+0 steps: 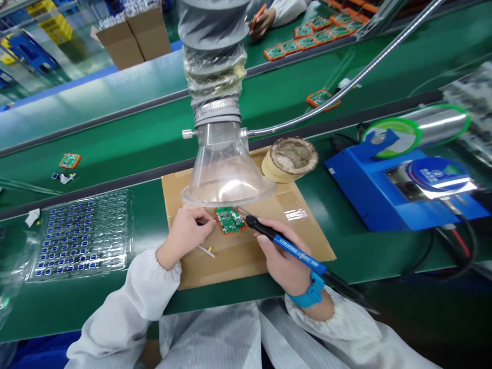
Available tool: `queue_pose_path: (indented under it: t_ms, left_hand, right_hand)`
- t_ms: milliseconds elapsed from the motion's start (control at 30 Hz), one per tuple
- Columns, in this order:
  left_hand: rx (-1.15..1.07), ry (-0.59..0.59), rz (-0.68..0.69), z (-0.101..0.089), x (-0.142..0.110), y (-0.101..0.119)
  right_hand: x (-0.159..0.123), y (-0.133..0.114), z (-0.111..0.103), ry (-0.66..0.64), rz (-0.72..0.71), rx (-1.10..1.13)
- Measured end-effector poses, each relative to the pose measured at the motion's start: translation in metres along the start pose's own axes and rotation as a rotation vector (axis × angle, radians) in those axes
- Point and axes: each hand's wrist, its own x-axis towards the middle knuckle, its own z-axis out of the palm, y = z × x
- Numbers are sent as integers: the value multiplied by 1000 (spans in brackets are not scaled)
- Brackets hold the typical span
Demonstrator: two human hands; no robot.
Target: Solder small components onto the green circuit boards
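My right hand [284,256] is wrapped round a blue and black soldering iron [295,250], its tip at the right edge of a green circuit board [229,220] with an orange border. The board lies on a sheet of cardboard [246,264]. At the board's left edge, my left hand [190,230] has its fingers pinched together; what they hold is too small to make out. A thin white strip with a yellow bit [207,251] lies just below that hand. A blue band circles my right wrist.
A clear fume hood [228,174] hangs low over the board. Behind it stands a round yellowish pot [288,160]. To the right is a blue soldering unit [369,189] with a wire reel; to the left, a clear tray [84,236] of small parts. Across the belt, a co-worker's hand [262,23] holds something orange.
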Motion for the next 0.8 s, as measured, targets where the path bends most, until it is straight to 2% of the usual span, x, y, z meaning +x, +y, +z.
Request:
queue_pose_path:
  t_ms: [133, 267, 800]
  left_hand:
    - [11, 4, -38, 2, 3, 5]
    - [12, 14, -36, 5, 3, 7]
    - [10, 18, -54, 9, 4, 7]
  right_hand:
    - [-7, 4, -7, -18, -76, -28]
    - [-3, -1, -4, -54, -135, -58]
    - [1, 0, -3, -117, -213, -33]
